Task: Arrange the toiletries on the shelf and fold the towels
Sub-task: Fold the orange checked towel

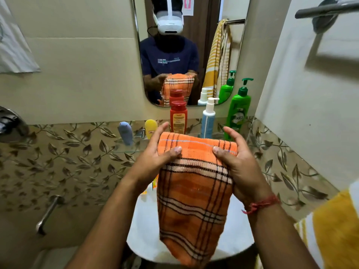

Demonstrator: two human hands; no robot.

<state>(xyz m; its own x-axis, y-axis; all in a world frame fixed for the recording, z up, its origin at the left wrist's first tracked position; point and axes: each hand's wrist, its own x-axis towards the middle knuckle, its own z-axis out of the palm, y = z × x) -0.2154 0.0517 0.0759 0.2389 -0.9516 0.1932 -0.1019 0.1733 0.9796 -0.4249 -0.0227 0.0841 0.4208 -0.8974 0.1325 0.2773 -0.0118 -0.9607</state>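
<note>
Towel (194, 195) hangs between both hands; left hand (155, 162) and right hand (239, 167) pinch its fold.

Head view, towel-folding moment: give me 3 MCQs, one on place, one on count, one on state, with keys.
1. Where does the red bottle stand?
A. On the glass shelf below the mirror
B. In the sink
C. On the towel bar

2. How many pump bottles stand on the shelf itself, reflections aside?
A. One
B. Two
C. Four

3. What state is the orange checked towel in?
A. Lying flat on the floor
B. Draped over the wall bar
C. Held by both hands, hanging over the sink

Key:
1 A: it stands on the shelf beside the white and blue pump bottle.
2 B: the white and blue one and the green pump bottle.
3 C: the left hand and right hand grip its top edge.
</note>
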